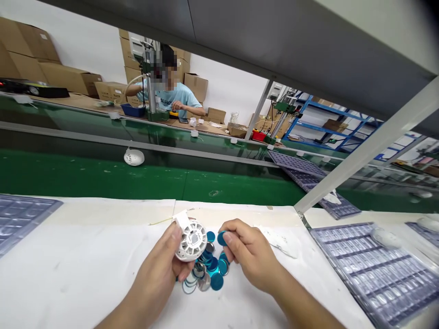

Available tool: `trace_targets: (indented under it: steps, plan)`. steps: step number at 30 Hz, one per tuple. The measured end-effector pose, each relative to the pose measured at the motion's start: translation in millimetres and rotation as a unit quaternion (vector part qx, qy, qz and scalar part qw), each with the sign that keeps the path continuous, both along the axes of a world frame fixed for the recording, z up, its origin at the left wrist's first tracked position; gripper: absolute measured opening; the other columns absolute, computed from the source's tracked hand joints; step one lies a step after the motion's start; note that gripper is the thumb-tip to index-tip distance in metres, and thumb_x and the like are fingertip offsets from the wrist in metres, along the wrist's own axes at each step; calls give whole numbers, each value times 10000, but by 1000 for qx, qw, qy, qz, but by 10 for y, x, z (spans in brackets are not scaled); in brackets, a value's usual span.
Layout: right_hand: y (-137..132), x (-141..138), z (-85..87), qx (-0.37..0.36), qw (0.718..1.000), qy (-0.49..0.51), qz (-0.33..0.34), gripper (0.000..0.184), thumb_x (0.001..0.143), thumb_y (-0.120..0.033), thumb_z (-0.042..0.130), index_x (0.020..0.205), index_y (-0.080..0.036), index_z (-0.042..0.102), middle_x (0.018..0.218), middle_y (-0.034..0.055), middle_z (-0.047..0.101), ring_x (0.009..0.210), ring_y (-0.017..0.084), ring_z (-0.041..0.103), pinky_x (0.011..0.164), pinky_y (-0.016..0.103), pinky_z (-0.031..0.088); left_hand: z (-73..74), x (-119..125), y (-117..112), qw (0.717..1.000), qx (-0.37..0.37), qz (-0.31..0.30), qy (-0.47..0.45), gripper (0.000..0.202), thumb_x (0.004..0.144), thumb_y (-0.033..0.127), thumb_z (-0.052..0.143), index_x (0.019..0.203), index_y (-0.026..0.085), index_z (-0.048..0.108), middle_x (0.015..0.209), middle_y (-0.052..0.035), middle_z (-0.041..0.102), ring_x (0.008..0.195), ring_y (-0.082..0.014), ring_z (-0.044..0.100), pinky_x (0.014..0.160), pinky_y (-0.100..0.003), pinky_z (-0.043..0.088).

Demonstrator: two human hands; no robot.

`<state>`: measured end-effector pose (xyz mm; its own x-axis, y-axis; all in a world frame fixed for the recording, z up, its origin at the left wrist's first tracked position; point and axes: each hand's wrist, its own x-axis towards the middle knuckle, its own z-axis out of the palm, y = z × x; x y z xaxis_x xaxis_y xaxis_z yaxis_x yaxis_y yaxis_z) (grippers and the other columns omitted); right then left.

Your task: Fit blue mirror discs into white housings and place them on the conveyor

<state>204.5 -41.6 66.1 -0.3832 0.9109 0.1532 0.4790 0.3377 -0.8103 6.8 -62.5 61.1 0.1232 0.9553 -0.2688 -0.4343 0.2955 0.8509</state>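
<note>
My left hand (161,262) is closed around a round white plastic housing (192,241) with spoke-like slots, which has a thin yellowish wire sticking out to the left. Between thumb and forefinger, my right hand (252,251) pinches a blue disc (222,238), held just to the right of the housing and apart from it. Below and between both hands lies a loose pile of blue and silvery discs (216,281) on the white work surface (85,274). Part of the pile is hidden behind the housing and my left fingers.
Clear plastic trays (380,274) lie at the right, another tray (24,217) at the left. Beyond runs a green conveyor (161,183) carrying a white perforated part (134,157). A slanted post (370,146) and overhead shelf (274,50) frame the right. Across, a person in light blue (187,98) sits at a bench.
</note>
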Motion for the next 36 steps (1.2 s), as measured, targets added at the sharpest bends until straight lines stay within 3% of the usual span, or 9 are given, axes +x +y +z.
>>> trace_targets:
  steps: [3,7,10,14,19,26,32,34,36]
  plan:
    - [-175,-54,146,-41,989,127,57,258,1042,-312,437,1207,-268,629,713,-28,621,635,136,592,628,249,483,-39,10,-23,998,26,-21,46,528,884,645,549,1222,239,529,603,31,557,502,-145,441,508,-267,396]
    - [-284,-131,143,-74,987,126,71,314,1026,-225,457,1317,-300,548,779,-26,641,711,139,623,698,268,496,-65,15,-44,992,50,-37,114,569,888,660,525,1262,232,513,644,-2,603,552,-166,517,516,-267,374]
    - [-291,-165,70,-123,979,159,42,187,1001,-186,486,1165,-262,527,729,-39,646,681,133,614,666,254,489,-53,30,-62,987,57,-50,140,562,886,671,515,1235,231,535,654,-5,598,565,-171,532,513,-269,368]
    - [-251,-209,38,-98,983,151,34,93,953,-177,544,999,-233,601,655,-47,615,601,120,598,605,230,485,6,70,-93,987,63,-48,137,501,885,649,540,1163,232,557,619,10,593,541,-161,514,528,-270,383]
    - [-201,-255,54,-88,983,162,18,126,915,-177,573,949,-225,685,588,-54,596,534,113,609,571,215,498,58,94,-101,991,60,-60,101,465,895,620,554,1157,236,536,650,5,653,560,-164,574,539,-262,382]
    - [-212,-241,22,-133,977,167,-6,86,913,-206,589,980,-229,638,546,-79,535,527,128,643,536,209,479,44,55,-112,989,63,-76,106,488,899,611,554,1193,223,535,619,26,591,579,-169,555,560,-273,381]
    - [-166,-184,9,-203,949,237,-53,508,801,-404,810,1182,-288,494,737,-84,501,593,123,635,549,216,482,5,20,-119,986,69,-108,110,675,829,661,612,1318,213,481,701,-10,611,635,-183,550,566,-278,410]
    - [-178,-226,-7,-245,926,286,16,640,768,-524,811,1247,-278,463,868,-30,554,626,131,640,591,255,516,0,36,-139,989,55,-112,77,748,775,645,682,1337,202,462,722,-24,614,636,-185,534,517,-268,388]
    - [-220,-308,-31,-312,876,351,112,729,775,-619,758,1310,-266,411,904,12,605,611,145,644,617,303,541,5,62,-192,992,34,-100,67,814,730,663,713,1342,196,448,665,-7,591,566,-155,480,472,-252,337]
